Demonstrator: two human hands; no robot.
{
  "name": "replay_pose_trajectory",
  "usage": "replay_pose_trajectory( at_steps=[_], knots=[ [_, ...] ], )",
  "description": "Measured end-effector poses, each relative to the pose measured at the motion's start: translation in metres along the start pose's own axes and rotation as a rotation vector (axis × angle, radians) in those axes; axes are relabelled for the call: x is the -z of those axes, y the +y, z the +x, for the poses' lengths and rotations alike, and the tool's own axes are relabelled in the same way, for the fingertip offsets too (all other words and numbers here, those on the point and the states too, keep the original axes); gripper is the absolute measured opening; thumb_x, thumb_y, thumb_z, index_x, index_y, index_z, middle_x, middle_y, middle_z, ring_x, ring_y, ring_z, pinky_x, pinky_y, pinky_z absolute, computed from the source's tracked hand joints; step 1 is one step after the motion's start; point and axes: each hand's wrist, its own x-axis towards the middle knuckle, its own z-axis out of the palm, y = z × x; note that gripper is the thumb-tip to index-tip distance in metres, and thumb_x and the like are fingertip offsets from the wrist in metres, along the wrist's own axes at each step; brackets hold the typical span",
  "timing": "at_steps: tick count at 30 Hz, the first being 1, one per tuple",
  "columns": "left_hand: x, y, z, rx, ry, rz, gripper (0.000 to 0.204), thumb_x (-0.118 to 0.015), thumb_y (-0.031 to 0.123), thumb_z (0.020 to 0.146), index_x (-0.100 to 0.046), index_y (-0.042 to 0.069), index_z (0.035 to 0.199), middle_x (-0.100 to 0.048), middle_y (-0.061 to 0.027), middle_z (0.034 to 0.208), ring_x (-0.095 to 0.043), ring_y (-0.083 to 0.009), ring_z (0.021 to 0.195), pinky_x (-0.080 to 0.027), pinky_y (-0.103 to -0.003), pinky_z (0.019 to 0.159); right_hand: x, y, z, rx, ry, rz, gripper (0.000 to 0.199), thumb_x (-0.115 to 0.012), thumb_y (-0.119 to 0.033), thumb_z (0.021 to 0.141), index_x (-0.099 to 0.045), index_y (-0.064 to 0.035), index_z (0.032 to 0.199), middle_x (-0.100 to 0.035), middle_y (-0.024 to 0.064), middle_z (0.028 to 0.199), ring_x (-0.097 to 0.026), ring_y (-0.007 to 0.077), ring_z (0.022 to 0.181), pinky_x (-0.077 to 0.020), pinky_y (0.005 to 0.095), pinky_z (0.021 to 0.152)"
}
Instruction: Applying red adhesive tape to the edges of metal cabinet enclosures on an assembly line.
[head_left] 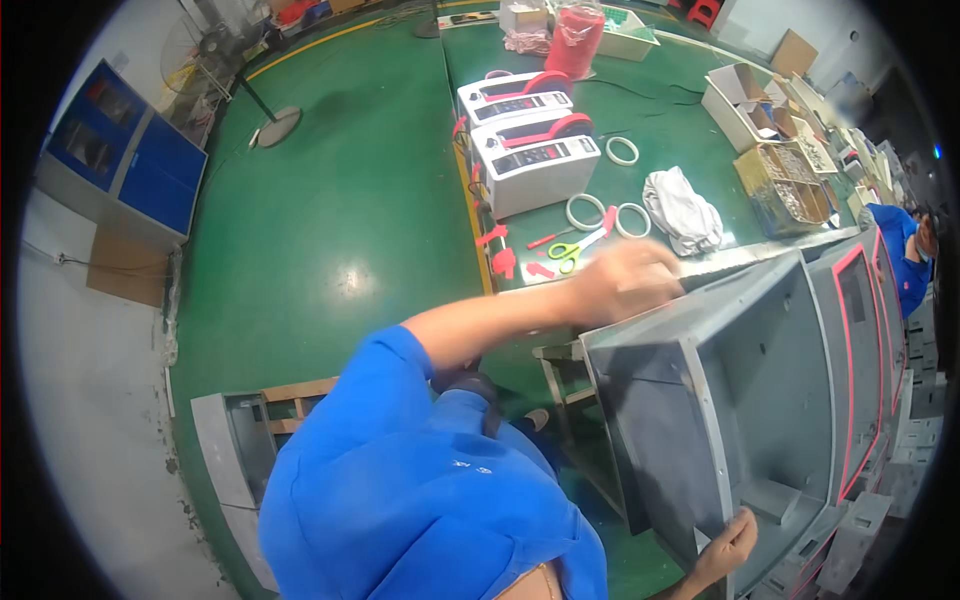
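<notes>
A grey metal box [770, 370] with an open front stands tilted on a stand at the right. My right hand [728, 548] grips the near lower rim of this box, fingers curled over the edge. At the box's upper left corner is my left hand [628, 284], smeared by motion; whether its fingers hold anything cannot be made out. Just beyond the left hand, on the table, lie green-handled scissors [566, 256], a red pen-like tool [550, 239] and rolls of pale tape [632, 220].
Two white tape dispensers [535, 165] stand on the green table, beside a white cloth [682, 212] and a bin of small parts [787, 187]. More grey boxes with red-taped rims [857, 360] line the right. A co-worker in blue [900, 255] is at the far right. A fan [275, 127] stands left.
</notes>
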Motion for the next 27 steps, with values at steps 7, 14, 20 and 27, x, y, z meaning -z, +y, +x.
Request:
replay_pose_trajectory(
  at_steps=[7, 14, 20, 27],
  knots=[
    [0.207, -0.28, -0.169, 1.053, 0.855, 0.194, 0.032, -0.051, 0.022, 0.088, -0.054, -0.001, 0.11, -0.06, -0.0067, 0.092, -0.056, -0.0131, 0.081, -0.045, -0.027, 0.075, -0.071, -0.149, -0.037, -0.055, 0.067, 0.321, 0.027, -0.04, -0.001, 0.085, -0.052, 0.0083, 0.108, -0.055, 0.0172, 0.104, -0.053, 0.026, 0.094, -0.0393, 0.0335, 0.087],
    [0.252, -0.383, -0.197, 1.111, 0.258, 0.061, 0.033, -0.065, 0.032, 0.076, -0.065, 0.003, 0.092, -0.059, -0.011, 0.107, -0.054, -0.0208, 0.101, -0.04, -0.029, 0.086, -0.208, -0.276, -0.1, -0.266, -0.471, 0.545, 0.017, -0.053, 0.001, 0.077, -0.06, -0.0004, 0.092, -0.059, 0.0146, 0.094, -0.054, 0.0295, 0.093, -0.0418, 0.0367, 0.083],
    [0.279, -0.363, -0.215, 1.03, 0.283, -0.101, 0.032, -0.062, 0.028, 0.08, -0.061, 0.001, 0.096, -0.06, -0.0079, 0.096, -0.054, -0.0154, 0.092, -0.043, -0.029, 0.078, -0.24, -0.302, -0.12, -0.474, -0.636, 0.678, 0.016, -0.053, -0.003, 0.08, -0.06, 0.0004, 0.093, -0.06, 0.0143, 0.095, -0.057, 0.0272, 0.089, -0.0439, 0.0328, 0.079],
    [0.302, -0.195, -0.251, 1.211, -0.539, -0.151, 0.015, -0.058, 0.017, 0.084, -0.054, 0.003, 0.078, -0.054, -0.0011, 0.065, -0.054, -0.0083, 0.06, -0.043, -0.024, 0.054, -0.284, -0.294, -0.17, -0.335, -0.651, 0.415, 0.023, -0.055, -0.006, 0.078, -0.057, 0.0002, 0.101, -0.059, 0.0153, 0.101, -0.055, 0.0307, 0.096, -0.0429, 0.0359, 0.084]
  ],
)
